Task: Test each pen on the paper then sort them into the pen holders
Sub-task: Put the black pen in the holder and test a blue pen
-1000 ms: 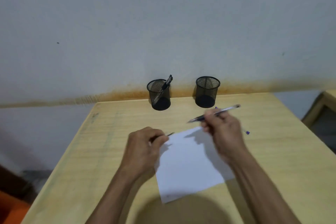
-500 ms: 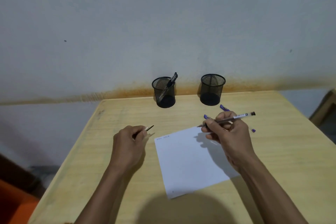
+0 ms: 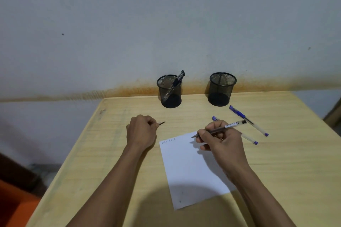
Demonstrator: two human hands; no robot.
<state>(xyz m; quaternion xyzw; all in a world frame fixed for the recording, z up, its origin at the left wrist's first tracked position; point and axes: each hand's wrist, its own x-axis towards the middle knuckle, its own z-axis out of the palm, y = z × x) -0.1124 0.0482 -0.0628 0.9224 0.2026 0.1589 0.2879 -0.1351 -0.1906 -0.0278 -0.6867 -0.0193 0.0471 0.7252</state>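
Light wood table [image 3: 276, 167] pushed against a grey-white wall [image 3: 166, 24] w/ rusty stain band along the bottom. White paper [image 3: 190, 171] lies mid-table, faint writing at its top left. R hand [image 3: 221, 140] grips a black pen [image 3: 219, 130], tip over the paper's top edge. L hand [image 3: 142, 131] fisted around a small dark pen cap [image 3: 162, 123], resting on table left of paper. Two blue pens [image 3: 248, 120] lie right of R hand. Two black mesh holders at back: left holder [image 3: 169, 91] has pens, right holder [image 3: 221, 89] looks empty.
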